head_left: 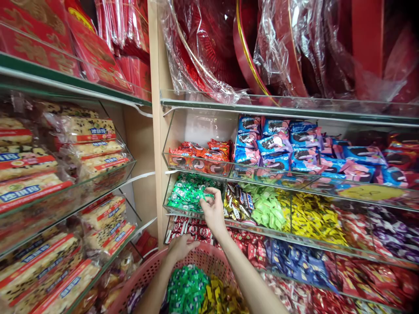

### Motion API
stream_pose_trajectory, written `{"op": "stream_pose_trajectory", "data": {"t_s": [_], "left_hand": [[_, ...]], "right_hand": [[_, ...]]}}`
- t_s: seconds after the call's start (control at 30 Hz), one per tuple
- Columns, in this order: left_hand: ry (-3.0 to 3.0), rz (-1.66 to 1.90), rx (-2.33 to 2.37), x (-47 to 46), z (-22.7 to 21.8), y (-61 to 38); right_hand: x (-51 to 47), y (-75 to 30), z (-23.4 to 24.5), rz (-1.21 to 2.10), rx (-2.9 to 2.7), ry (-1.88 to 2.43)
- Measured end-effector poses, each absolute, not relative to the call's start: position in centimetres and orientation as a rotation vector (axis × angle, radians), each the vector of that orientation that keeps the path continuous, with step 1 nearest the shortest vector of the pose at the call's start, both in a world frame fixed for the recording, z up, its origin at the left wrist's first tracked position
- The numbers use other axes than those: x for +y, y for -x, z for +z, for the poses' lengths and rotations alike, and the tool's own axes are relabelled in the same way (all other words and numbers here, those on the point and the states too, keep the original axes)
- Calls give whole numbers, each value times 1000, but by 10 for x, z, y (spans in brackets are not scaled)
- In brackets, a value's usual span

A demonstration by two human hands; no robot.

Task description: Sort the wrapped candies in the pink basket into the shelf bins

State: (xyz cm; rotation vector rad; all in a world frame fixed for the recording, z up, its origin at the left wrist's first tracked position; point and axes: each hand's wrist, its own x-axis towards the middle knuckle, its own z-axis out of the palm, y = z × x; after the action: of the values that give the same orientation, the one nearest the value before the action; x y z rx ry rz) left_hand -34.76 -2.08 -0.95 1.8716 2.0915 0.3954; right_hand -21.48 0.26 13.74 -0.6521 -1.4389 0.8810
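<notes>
My right hand reaches into the shelf compartment of green-wrapped candies. Its thumb and fingertips are curled together on a green wrapper at the right side of the pile. Lower down, my left hand hovers at the far rim of a pink plastic basket, fingers stretched out to the right and nothing seen in them. Inside the basket lie a heap of green-wrapped candies and a heap of yellow-wrapped candies. Both forearms pass over the basket and cover part of it.
Glass-fronted shelves hold brown-wrapped chocolates, light green candies, yellow candies and blue packets. Long wrapped pastry bars fill the left shelves. A wooden post divides them. Plastic-covered red items stand above.
</notes>
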Motion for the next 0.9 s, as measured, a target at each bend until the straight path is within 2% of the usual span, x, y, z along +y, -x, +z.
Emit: {"op": "stream_pose_trajectory", "data": {"t_s": [0.13, 0.27, 0.57, 0.9], "left_hand": [[-1894, 405, 2072, -18, -13, 349], [-1912, 402, 2062, -17, -16, 351], [-1857, 435, 2019, -19, -12, 349], [-1864, 413, 2039, -22, -6, 347]], "right_hand": [[-34, 213, 146, 1513, -1085, 494], [-62, 203, 151, 1780, -907, 421], [-70, 189, 141, 1773, -817, 427], [-68, 184, 119, 1699, -794, 636]]}}
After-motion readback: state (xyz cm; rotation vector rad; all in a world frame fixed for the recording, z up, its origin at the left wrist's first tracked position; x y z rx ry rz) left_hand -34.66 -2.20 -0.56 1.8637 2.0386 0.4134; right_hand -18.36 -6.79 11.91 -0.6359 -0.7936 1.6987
